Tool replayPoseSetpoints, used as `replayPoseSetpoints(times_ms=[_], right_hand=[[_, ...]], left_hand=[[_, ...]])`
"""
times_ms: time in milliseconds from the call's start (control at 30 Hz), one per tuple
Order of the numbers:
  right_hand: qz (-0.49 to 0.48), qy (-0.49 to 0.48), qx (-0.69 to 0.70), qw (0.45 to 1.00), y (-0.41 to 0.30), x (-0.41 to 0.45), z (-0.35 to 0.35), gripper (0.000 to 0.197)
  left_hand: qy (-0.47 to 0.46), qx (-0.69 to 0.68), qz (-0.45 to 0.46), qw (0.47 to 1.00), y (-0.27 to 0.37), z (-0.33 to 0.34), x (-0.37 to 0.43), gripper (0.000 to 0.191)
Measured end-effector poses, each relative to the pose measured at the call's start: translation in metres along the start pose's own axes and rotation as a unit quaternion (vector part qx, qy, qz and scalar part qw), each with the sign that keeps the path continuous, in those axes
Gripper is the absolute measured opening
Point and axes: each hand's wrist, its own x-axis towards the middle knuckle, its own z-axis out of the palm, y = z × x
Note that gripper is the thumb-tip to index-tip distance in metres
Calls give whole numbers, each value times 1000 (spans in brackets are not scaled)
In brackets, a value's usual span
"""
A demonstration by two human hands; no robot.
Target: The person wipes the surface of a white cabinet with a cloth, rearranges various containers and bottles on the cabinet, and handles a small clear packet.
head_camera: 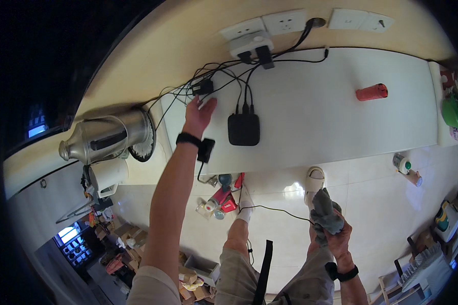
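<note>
My left hand [200, 114] reaches over the white cabinet top [309, 114], its fingertips at a small black adapter [202, 87] amid tangled black cables by the wall. Whether the fingers touch the adapter or a cable is unclear. A black set-top box [244, 129] with several cables plugged into it lies to the right of that hand. My right hand [339, 235] is closed around a crumpled grey cloth [325, 211], held low in front of the cabinet above the floor. Black straps circle both wrists.
A metal vacuum flask [107, 133] stands at left near a white jug [108, 175]. A red cylinder [371, 92] lies on the cabinet's right part. Wall sockets [284, 22] hold plugs. Bottles and a red box [229, 204] stand on the floor near my foot; a thin cable crosses before my legs.
</note>
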Motion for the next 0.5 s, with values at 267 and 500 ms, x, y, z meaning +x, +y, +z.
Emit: replayPoseSetpoints(times_ms=[267, 500], right_hand=[[-26, -29, -25, 999, -27, 2, 27, 53], [21, -58, 21, 998, -36, 7, 40, 47]], left_hand=[[-131, 58, -46, 989, 15, 14, 5, 37], [-207, 69, -75, 973, 23, -102, -78, 37]])
